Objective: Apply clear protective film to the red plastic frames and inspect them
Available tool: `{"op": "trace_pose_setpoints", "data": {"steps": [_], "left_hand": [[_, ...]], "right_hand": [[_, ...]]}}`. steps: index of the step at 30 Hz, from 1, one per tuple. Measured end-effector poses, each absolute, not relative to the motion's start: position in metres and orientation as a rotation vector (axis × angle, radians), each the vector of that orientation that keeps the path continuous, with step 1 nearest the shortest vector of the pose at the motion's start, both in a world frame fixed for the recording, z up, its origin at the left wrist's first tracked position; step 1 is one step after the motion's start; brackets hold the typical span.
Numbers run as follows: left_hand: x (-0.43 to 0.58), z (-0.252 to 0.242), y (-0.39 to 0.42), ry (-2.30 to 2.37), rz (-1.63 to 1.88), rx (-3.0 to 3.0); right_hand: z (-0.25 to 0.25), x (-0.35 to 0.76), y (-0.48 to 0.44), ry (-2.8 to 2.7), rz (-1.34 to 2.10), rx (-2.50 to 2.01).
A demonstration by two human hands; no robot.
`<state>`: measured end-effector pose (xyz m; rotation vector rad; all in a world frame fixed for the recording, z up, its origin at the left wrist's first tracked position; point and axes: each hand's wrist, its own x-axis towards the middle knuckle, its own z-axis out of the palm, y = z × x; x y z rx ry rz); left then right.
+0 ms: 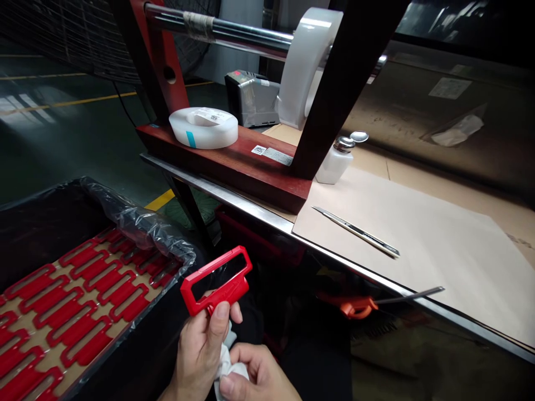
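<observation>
My left hand (204, 348) is closed on a red plastic frame (216, 280) with a long rectangular opening, held up by its lower edge between thumb and fingers. Just below it, my right hand (254, 376) is closed on a crumpled white cloth (225, 362). Both hands sit low in the middle of the view, in front of the bench edge. To the left, a black box lined with clear plastic (137, 223) holds several identical red frames (83, 301) laid flat on brown card.
On the bench lie a brown paper sheet (438, 250), a slim metal knife (355, 231) and a white pump bottle (336, 159). A red stand (234, 161) carries white tape rolls (203, 127). An orange-handled tool (359, 306) pokes out under the bench edge.
</observation>
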<state>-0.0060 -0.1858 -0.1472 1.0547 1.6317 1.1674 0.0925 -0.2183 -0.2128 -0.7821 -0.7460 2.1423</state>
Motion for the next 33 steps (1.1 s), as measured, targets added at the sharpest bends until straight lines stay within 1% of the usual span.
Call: {"op": "trace_pose_setpoints", "data": {"steps": [2,4,7,9,11,14,19,25,28,31,33], "left_hand": [[-0.008,-0.147,-0.185,1.629,1.176,1.055],[-0.015,-0.151,-0.183,1.602,1.155,1.106],[-0.026,-0.156,-0.179,1.580,1.087,1.211],[-0.028,-0.155,-0.177,1.635,1.093,1.208],[-0.026,-0.151,-0.175,1.698,1.143,1.165],[-0.020,-0.147,-0.173,1.696,1.194,1.108],[-0.020,-0.152,-0.173,1.635,1.231,1.023],[-0.029,-0.158,-0.176,1.571,1.065,1.215],[-0.032,-0.158,-0.177,1.552,1.046,1.274],[-0.033,-0.157,-0.176,1.545,1.043,1.228],[-0.032,-0.156,-0.176,1.548,1.076,1.190]], "right_hand": [[-0.213,0.097,-0.217,-0.825,2.145,-0.811],[-0.211,0.103,-0.215,-0.949,2.066,-0.906],[-0.203,0.115,-0.211,-1.159,1.751,-1.078],[-0.198,0.122,-0.208,-1.291,1.514,-1.061],[-0.194,0.127,-0.206,-1.345,1.415,-0.979],[-0.194,0.130,-0.206,-1.230,1.561,-0.936],[-0.201,0.124,-0.212,-0.890,1.814,-1.064],[-0.200,0.123,-0.207,-1.222,1.957,-1.029],[-0.195,0.125,-0.202,-1.370,1.860,-1.060],[-0.192,0.130,-0.201,-1.711,1.541,-1.263],[-0.192,0.133,-0.201,-1.820,1.385,-1.350]]}}
